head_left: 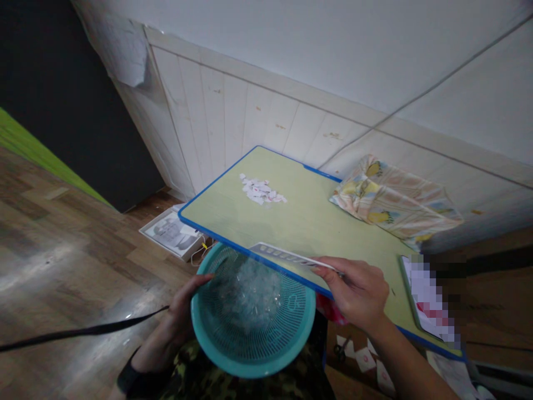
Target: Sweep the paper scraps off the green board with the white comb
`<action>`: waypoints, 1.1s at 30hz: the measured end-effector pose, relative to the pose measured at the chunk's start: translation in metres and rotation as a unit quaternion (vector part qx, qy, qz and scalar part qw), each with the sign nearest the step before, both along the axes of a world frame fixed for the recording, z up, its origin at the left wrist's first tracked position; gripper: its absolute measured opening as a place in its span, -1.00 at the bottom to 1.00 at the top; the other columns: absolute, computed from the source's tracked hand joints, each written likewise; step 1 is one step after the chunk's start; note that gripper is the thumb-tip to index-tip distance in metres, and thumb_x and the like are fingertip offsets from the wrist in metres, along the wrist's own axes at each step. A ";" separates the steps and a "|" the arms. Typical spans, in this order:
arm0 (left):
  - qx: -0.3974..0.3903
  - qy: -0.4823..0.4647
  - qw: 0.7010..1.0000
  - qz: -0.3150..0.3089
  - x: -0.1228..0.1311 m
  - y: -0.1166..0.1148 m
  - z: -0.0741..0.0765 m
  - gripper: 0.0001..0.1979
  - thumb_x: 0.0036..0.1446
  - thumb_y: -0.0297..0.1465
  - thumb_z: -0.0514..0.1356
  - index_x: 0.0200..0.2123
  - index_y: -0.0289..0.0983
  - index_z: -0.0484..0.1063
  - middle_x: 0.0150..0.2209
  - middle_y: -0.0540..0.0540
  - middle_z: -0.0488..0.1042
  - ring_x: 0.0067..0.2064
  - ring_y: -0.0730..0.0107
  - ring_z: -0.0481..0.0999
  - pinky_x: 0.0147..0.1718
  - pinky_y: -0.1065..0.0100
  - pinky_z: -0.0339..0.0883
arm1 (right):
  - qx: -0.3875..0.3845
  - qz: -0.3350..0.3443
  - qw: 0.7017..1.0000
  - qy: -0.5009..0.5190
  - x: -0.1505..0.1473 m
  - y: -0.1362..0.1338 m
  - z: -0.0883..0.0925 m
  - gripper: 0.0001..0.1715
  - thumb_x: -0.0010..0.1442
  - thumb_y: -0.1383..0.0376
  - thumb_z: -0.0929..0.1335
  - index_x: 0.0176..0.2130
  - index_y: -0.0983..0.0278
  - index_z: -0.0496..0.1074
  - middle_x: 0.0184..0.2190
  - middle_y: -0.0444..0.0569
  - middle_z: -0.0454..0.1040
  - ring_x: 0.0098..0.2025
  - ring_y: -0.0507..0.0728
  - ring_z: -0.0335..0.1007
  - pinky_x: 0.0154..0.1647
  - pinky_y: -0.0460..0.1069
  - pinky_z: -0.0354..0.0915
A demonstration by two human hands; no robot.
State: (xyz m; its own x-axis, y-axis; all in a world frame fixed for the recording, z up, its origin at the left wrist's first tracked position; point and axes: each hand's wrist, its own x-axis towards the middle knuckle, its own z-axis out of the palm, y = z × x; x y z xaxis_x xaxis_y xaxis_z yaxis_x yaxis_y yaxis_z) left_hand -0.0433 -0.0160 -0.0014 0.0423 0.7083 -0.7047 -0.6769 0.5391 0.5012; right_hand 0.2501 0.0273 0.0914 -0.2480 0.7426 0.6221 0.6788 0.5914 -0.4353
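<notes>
A teal plastic basket (297,339) with slotted sides sits against my lap, partly beneath the table's front edge. Many small clear, shiny pieces (254,294) lie inside it. My left hand (187,297) grips the basket's left rim, thumb over the top. In my right hand (358,289) is a thin, flat white strip (287,255) with a row of greyish rectangles, pinched at its right end. The strip is tilted low over the table's edge, above the basket. On the table (300,222) beyond lies a small heap of white paper pieces (260,190).
A patterned cloth (400,203) covers something at the table's back right. A tablet-like object (428,303), partly blurred, lies at the right end. On the floor at left is a flat box (172,230) with cables. Scissors (341,350) and cards (365,360) lie below right.
</notes>
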 end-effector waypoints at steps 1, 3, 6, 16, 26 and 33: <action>-0.003 0.004 1.000 0.001 0.000 0.000 0.000 -0.78 0.16 -0.50 0.22 -0.48 -0.35 0.64 -0.55 -0.21 0.67 -0.56 0.21 0.61 -0.49 0.27 0.56 | 0.002 -0.002 1.000 -0.001 -0.001 -0.001 0.000 -0.82 0.25 0.29 0.41 -0.29 0.04 0.65 -0.43 -0.20 0.67 -0.49 0.08 0.61 -0.43 -0.10 0.50; -0.005 0.019 1.000 0.010 0.000 0.001 -0.001 -0.79 0.14 -0.50 0.23 -0.49 -0.34 0.63 -0.56 -0.19 0.66 -0.57 0.23 0.60 -0.49 0.29 0.55 | 0.005 -0.003 1.000 -0.002 -0.002 -0.003 0.001 -0.83 0.24 0.28 0.41 -0.29 0.04 0.65 -0.44 -0.20 0.66 -0.50 0.08 0.61 -0.45 -0.10 0.50; -0.003 0.034 0.999 0.014 0.001 0.001 0.000 -0.77 0.16 -0.52 0.22 -0.50 -0.34 0.63 -0.55 -0.18 0.67 -0.55 0.24 0.61 -0.48 0.30 0.56 | 0.007 -0.009 1.000 -0.002 -0.002 -0.005 0.002 -0.83 0.25 0.27 0.41 -0.30 0.04 0.65 -0.44 -0.20 0.66 -0.50 0.09 0.61 -0.46 -0.09 0.49; 0.008 0.030 0.999 0.018 0.003 0.000 0.004 -0.68 0.22 -0.53 0.16 -0.52 -0.39 0.63 -0.57 -0.18 0.65 -0.58 0.26 0.60 -0.52 0.32 0.54 | -0.018 -0.037 0.998 0.045 0.003 -0.007 -0.003 -0.92 0.18 0.25 0.47 -0.33 0.11 0.65 -0.47 -0.16 0.66 -0.56 0.08 0.56 -0.54 -0.08 0.41; 0.001 0.022 1.000 0.016 0.003 0.002 0.004 -0.69 0.20 -0.54 0.16 -0.54 -0.36 0.62 -0.59 -0.19 0.65 -0.59 0.22 0.61 -0.53 0.30 0.56 | 0.029 -0.196 0.967 0.159 0.045 0.068 -0.006 -0.72 0.09 0.11 0.50 -0.28 0.26 0.66 -0.39 -0.03 0.67 -0.41 0.17 0.56 -0.38 0.02 0.42; 0.005 0.024 0.999 0.025 0.003 0.002 0.002 -0.72 0.18 -0.56 0.18 -0.53 -0.36 0.61 -0.58 -0.17 0.65 -0.58 0.21 0.63 -0.50 0.28 0.58 | -0.039 -0.149 0.978 0.139 0.050 0.105 -0.019 -0.68 0.11 0.06 0.47 -0.29 0.25 0.66 -0.40 -0.03 0.66 -0.45 0.13 0.51 -0.42 0.00 0.36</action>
